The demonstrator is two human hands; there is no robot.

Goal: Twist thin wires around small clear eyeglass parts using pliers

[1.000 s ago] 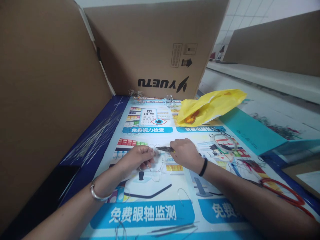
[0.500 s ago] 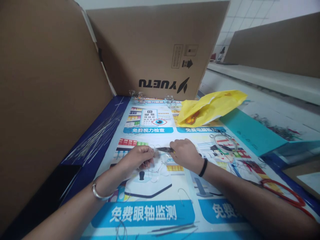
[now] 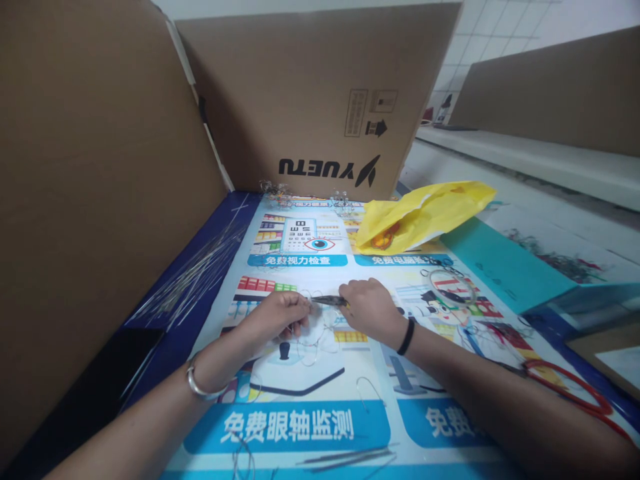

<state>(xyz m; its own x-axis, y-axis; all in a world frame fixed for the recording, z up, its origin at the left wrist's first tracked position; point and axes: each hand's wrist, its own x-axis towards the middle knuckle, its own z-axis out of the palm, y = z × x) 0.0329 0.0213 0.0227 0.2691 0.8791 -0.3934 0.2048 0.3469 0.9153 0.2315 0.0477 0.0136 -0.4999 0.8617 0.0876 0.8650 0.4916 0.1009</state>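
Observation:
Closed around the handles of a pair of needle-nose pliers (image 3: 327, 301), my right hand (image 3: 371, 307) points their dark jaws to the left. My left hand (image 3: 283, 317) pinches thin bent wire (image 3: 313, 343) between thumb and fingers, right at the tip of the pliers. Loops of this wire hang below the fingertips over the printed sheet; its exact shape is hard to make out. The pliers' handles are mostly hidden in my right palm.
Straight wires (image 3: 190, 280) lie in a bundle on the left. Red-handled scissors (image 3: 570, 387) rest near my right forearm. A yellow bag (image 3: 425, 213) and a turquoise box (image 3: 510, 267) lie at the right. Cardboard panels (image 3: 310, 87) stand behind and left. Wire pieces (image 3: 345, 457) lie in front.
Both hands stay almost in place, with the pliers still against the wire at my left fingertips. The view has shifted very slightly.

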